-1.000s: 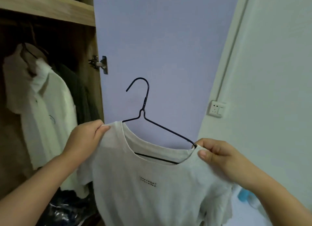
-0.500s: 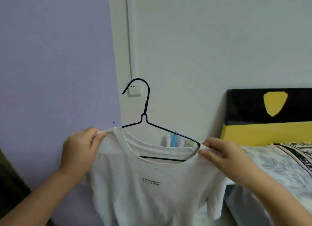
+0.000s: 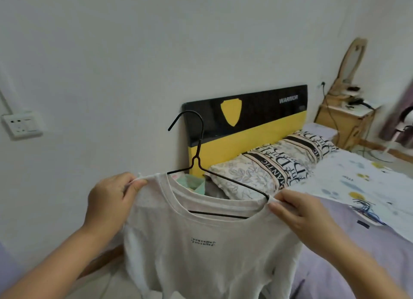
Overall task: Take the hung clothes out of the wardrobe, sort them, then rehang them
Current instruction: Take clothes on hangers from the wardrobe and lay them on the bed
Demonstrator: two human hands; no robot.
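two hands (image 3: 201, 207), one shirt (image 3: 207, 254), one hanger (image 3: 199, 155)

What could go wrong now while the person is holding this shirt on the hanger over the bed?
1. The thin black wire hanger is held only through the white T-shirt; it may slip out.
2. The left hand and right hand pinch the shoulders, which may stretch the neckline.
3. Its hook could catch the patterned pillow.

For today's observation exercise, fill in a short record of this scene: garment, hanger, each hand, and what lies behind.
garment: white T-shirt, small dark print on chest
hanger: black wire hanger, inside the neckline, hook up
left hand: pinches left shoulder
right hand: pinches right shoulder
behind: bed with patterned pillow, black-and-yellow headboard
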